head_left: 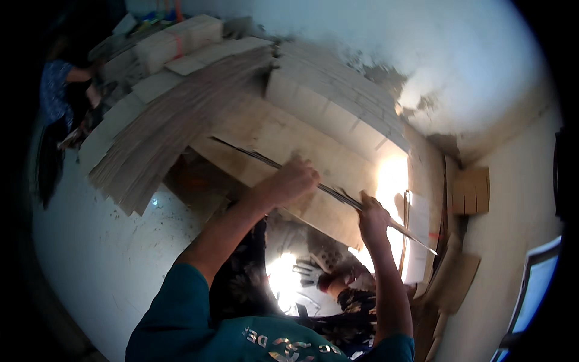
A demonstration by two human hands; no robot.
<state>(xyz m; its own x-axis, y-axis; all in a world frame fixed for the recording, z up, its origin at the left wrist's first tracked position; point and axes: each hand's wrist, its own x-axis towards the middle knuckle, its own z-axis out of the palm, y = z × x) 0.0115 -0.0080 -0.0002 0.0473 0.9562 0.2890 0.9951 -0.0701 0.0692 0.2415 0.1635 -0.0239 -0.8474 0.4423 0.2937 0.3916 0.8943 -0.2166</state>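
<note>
a person's left hand (pixel 294 179) and right hand (pixel 373 216) each close their fingers around the edge of a thin bundle of flat cardboard sheets (pixel 271 161), held edge-on above the pale stacks of folded cardboard (pixel 338 102) near the wall. judging by the long, sagging span, the bundle wants level, well-spaced grips so that no sheet slides out sideways.
</note>
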